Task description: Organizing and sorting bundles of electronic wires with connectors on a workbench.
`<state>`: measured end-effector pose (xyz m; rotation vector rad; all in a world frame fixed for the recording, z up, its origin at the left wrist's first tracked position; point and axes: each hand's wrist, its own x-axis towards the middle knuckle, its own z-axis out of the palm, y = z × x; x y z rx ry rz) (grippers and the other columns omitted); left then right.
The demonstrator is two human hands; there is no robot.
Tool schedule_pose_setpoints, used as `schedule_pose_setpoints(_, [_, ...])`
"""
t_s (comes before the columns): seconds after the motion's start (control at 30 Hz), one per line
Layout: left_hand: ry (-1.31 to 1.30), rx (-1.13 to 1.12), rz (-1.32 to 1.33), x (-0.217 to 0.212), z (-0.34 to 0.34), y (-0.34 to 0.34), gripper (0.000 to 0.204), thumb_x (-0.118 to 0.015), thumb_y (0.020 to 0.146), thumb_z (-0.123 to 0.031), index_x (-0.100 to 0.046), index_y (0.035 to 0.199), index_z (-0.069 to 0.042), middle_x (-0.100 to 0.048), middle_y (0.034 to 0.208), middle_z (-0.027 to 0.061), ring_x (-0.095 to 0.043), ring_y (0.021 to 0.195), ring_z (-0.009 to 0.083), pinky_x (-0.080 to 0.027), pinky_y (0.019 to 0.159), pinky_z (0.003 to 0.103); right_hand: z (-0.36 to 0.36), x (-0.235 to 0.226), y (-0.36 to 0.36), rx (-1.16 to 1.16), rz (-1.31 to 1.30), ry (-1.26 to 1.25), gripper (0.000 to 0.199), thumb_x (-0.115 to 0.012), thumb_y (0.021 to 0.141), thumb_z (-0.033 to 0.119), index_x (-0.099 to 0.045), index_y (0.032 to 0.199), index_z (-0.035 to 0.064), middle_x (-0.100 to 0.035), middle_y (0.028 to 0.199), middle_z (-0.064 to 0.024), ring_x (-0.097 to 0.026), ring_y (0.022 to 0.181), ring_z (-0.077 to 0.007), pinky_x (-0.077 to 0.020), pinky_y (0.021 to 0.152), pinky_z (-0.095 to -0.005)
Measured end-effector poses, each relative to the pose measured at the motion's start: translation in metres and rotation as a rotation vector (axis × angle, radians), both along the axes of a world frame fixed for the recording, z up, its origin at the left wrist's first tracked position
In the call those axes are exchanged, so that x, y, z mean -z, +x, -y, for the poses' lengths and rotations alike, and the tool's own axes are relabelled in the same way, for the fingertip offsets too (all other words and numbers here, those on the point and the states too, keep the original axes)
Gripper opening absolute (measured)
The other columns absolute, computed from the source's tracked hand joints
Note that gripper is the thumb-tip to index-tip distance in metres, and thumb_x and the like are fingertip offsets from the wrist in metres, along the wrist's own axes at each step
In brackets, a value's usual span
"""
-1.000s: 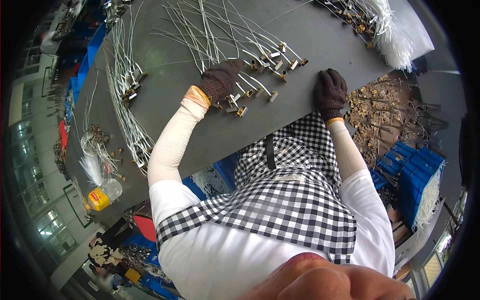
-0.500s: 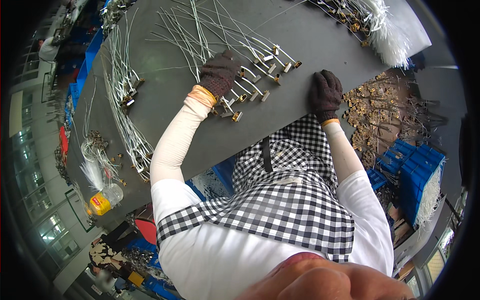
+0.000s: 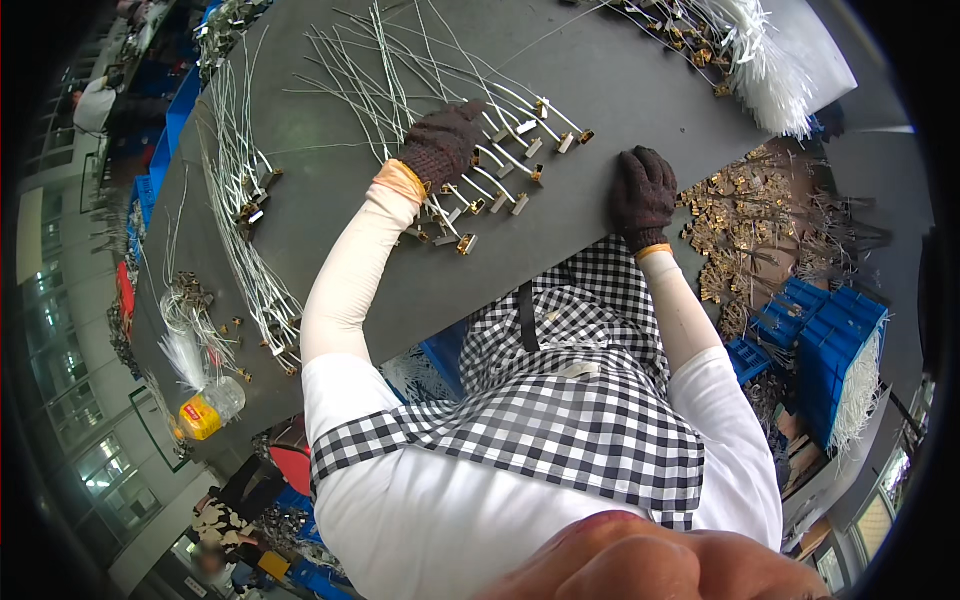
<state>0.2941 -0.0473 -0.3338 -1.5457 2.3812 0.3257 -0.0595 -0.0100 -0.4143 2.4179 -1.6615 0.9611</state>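
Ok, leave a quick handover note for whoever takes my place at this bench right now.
Left hand: gloved, pressed flat on the fanned white wires with brass end pieces, nothing gripped.
Right hand: gloved, resting on the bare grey table near its front edge, empty.
Done: one row of wires is laid out with the brass ends lined up.
Left: wire bundles at the far left and far right lie untouched.

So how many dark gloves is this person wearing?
2. The left glove rests on the white wires spread on the grey table; the right glove lies flat on the table near its front edge.
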Motion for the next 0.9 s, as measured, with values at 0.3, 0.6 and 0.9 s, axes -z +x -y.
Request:
schedule_pose_setpoints(0.3, [-0.085,0.076,-0.067,0.007,0.001,0.002,0.059,-0.07,0.087,-0.012,-0.052,0.144,-0.007,-0.051,0.15,0.0174,-0.052,0.138,0.0352,-0.046,0.113,0.041,0.0,0.002,-0.002,-0.012,0.011,0.001,0.038,-0.07,0.085,0.019,-0.067,0.122,0.0132,-0.064,0.129,-0.0119,-0.058,0.125,-0.0358,-0.0417,0.11,-0.0515])
schedule_pose_setpoints(0.6, [0.099,-0.155,0.045,-0.016,0.02,-0.04,0.061,-0.065,0.088,-0.006,-0.055,0.146,-0.023,-0.055,0.138,0.0203,-0.062,0.123,0.0396,-0.053,0.102,0.048,0.001,-0.001,0.001,-0.006,0.028,-0.009,0.037,-0.071,0.082,0.017,-0.069,0.118,0.0124,-0.065,0.127,-0.0117,-0.059,0.123,-0.0356,-0.0433,0.109,-0.0515])
schedule_pose_setpoints(0.9, [-0.048,0.019,0.065,-0.007,0.03,-0.04,0.052,-0.066,0.086,-0.005,-0.063,0.135,-0.018,-0.048,0.155,0.0117,-0.062,0.125,0.0371,-0.055,0.102,0.046,0.002,-0.004,0.001,0.003,0.036,-0.014,0.036,-0.073,0.079,0.017,-0.07,0.115,0.0118,-0.066,0.126,-0.0112,-0.061,0.121,-0.0349,-0.0451,0.107,-0.0509])
